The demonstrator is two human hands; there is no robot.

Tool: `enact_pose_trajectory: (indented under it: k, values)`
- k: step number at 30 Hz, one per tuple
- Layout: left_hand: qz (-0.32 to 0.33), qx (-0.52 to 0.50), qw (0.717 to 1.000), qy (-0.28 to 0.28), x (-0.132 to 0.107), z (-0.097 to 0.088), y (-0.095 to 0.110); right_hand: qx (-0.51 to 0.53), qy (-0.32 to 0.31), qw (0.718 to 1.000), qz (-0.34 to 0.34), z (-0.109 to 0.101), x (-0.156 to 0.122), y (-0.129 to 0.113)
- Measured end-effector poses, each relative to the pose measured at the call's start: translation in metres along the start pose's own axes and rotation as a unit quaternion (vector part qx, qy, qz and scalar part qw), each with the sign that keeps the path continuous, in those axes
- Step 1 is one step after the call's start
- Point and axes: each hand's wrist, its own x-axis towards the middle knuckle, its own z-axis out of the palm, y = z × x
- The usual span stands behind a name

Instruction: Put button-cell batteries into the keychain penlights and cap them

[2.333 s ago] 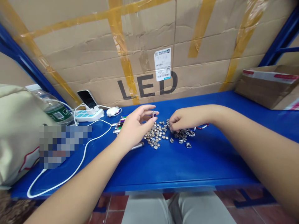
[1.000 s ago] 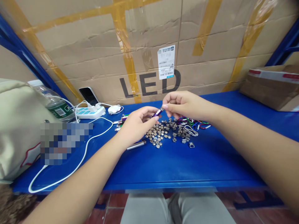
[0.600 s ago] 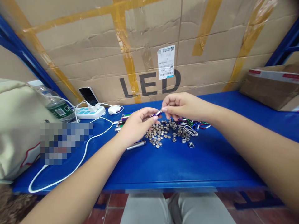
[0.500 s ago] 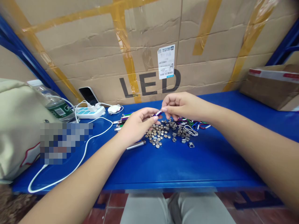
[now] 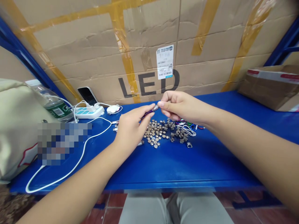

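Observation:
My left hand (image 5: 130, 126) is closed round a small purple tube (image 5: 147, 112), a pen-like light, held a little above the blue shelf (image 5: 177, 161). My right hand (image 5: 176, 105) pinches the tube's silver end cap (image 5: 155, 108) with thumb and forefinger. Under both hands lies a heap of small silver button cells (image 5: 155, 132). To its right are metal caps and coloured clip rings (image 5: 187, 128). More small tubes (image 5: 115, 124) lie behind my left hand, mostly hidden by it.
A taped cardboard box (image 5: 144, 46) marked LED forms the back wall. At the left are a power strip (image 5: 88, 112) with white cable (image 5: 77, 161), a phone (image 5: 84, 94), a water bottle (image 5: 50, 102) and a beige bag (image 5: 16, 124). A smaller box (image 5: 271, 85) sits at the right.
My right hand left the pile of parts, rose to the tube in my left hand and now pinches its end. Both hands have shifted slightly left and the tube is tilted more upward.

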Motion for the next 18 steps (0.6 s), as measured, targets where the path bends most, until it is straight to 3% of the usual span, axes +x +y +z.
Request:
enact_pose_trajectory:
  k: [7,10,12,14,16,18]
  values:
    - [0.153,0.094,0.984,0.016,0.0,-0.005,-0.014,0.157,-0.002,0.986,0.061,0.012,0.001,-0.004]
    - [0.156,0.094,0.983,-0.005,0.0,-0.007,-0.018,0.219,0.003,0.971,0.094,0.019,0.001,-0.006]
    - [0.127,0.082,0.988,-0.02,0.002,-0.007,-0.016,0.217,0.009,0.971,0.102,0.021,0.002,-0.006]
    - [0.066,0.053,0.996,-0.035,0.005,-0.007,-0.012,0.15,0.034,0.984,0.086,0.021,0.003,-0.002]
    - [-0.024,-0.004,0.998,-0.063,0.009,-0.007,-0.01,0.008,0.067,0.996,0.05,0.018,0.004,0.003]
    - [-0.106,-0.086,0.984,-0.11,0.012,-0.008,-0.01,-0.17,0.086,0.982,-0.011,0.013,0.005,0.007]
